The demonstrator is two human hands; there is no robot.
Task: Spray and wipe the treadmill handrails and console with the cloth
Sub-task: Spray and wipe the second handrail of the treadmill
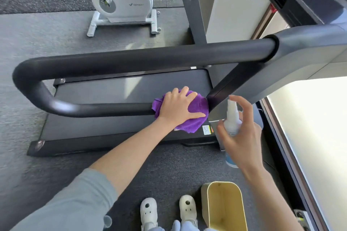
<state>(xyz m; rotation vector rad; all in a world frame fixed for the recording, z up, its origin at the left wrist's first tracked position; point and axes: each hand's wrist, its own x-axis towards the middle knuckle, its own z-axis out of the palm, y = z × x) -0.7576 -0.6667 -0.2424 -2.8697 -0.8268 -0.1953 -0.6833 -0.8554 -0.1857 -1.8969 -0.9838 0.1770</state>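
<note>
A black padded handrail [97, 109] loops out from the treadmill's grey console arm [304, 52]. My left hand [178, 108] presses a purple cloth [197, 108] onto the near bar of the rail, close to where it meets the upright. The cloth is wrapped over the bar and hangs below it. My right hand [244, 137] grips a white spray bottle [232, 118] just right of the cloth, nozzle up, index finger raised over the top. The console itself is mostly out of view at the upper right.
The treadmill belt [131, 90] lies under the rail. A white exercise bike [122, 0] stands behind on the grey floor. A yellow bin [225, 206] sits by my feet in white clogs [148, 210]. A bright window surface [315, 137] runs along the right.
</note>
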